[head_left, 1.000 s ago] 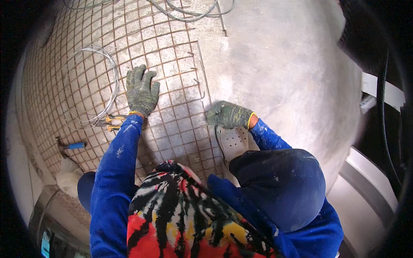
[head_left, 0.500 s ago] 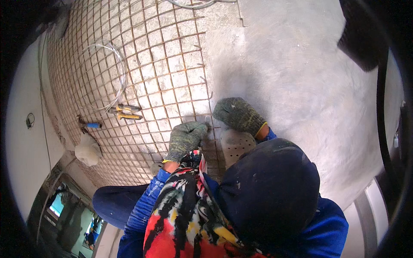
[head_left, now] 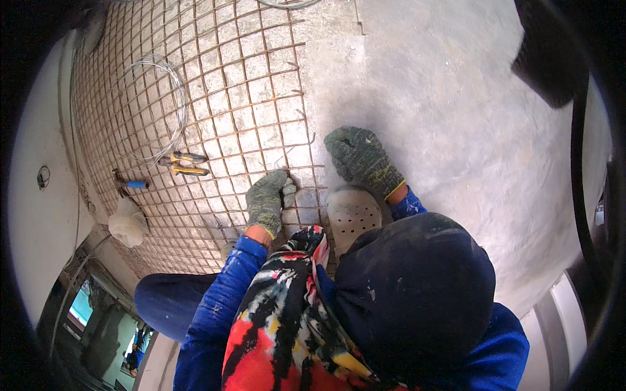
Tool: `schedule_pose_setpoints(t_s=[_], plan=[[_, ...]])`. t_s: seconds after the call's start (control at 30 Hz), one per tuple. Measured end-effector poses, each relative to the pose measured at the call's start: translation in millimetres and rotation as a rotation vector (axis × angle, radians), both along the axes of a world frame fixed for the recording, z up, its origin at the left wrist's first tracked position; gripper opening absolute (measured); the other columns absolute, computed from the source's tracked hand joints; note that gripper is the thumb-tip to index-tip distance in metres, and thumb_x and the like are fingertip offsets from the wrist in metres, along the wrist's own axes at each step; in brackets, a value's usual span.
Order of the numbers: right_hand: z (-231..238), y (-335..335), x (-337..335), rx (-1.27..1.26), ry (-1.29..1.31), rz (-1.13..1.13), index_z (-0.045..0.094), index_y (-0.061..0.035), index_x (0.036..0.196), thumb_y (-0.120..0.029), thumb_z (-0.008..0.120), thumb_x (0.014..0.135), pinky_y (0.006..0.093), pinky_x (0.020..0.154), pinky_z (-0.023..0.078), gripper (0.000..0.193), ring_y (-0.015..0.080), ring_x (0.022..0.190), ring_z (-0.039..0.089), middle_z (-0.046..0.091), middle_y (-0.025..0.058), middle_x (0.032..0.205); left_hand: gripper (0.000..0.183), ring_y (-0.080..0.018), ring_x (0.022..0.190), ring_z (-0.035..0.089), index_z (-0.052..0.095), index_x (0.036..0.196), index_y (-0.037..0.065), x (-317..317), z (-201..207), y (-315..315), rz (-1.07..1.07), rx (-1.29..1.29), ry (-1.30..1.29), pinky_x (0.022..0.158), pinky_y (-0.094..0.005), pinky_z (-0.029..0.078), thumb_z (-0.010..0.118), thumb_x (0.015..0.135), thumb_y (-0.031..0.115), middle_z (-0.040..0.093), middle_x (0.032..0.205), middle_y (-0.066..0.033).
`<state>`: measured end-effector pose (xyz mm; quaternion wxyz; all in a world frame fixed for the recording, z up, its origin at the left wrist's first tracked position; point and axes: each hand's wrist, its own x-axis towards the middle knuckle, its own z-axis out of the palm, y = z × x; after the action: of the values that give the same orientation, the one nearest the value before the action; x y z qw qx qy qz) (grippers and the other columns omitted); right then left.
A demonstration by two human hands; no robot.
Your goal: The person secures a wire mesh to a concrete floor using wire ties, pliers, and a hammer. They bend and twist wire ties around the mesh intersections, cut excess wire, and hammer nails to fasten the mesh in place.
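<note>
Head view: left hand [head_left: 266, 202] and right hand [head_left: 360, 160] now wider apart, fingers curled together.

Bright light washes the floor [head_left: 469, 143], while fisheye edges bend into black.

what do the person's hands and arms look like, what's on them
The left hand and right hand wear knitted gloves, mottled dark green and yellowish, with thin yellow cuff edging. Blue sleeves with whitish marks cover the forearms.
</note>
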<state>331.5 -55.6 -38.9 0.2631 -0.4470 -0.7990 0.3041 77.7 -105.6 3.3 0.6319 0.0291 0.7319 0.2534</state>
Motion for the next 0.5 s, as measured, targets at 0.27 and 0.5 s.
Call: schedule_pose_setpoints(t_s=[0.27,0.5], plan=[[-4.0,1.4,-5.1,-0.028,-0.017,0.038,0.069,-0.013,0.116,-0.016,0.07,0.079,0.0484,0.095,0.051,0.037,0.0313,0.116,0.063,0.066,0.0102,0.119,0.017,-0.0157,0.058,0.057,0.069,0.092,0.003,24.4,-19.6,-1.2,0.05,0.122,-0.054,0.051,-0.0295,0.044,0.066,0.101,0.016,0.065,0.074,-0.0055],[3.9,3.7,-3.4,0.061,0.004,-0.019,0.071,-0.0087,0.109,-0.011,0.071,0.079,0.0476,0.083,0.055,0.029,0.0352,0.1,0.067,0.07,0.0124,0.107,0.029,-0.0143,0.058,0.054,0.068,0.087,0.007,19.8,-7.5,-17.0,0.032,0.07,-0.037,0.055,-0.0295,0.043,0.061,0.104,0.03,0.061,0.07,-0.0017]])
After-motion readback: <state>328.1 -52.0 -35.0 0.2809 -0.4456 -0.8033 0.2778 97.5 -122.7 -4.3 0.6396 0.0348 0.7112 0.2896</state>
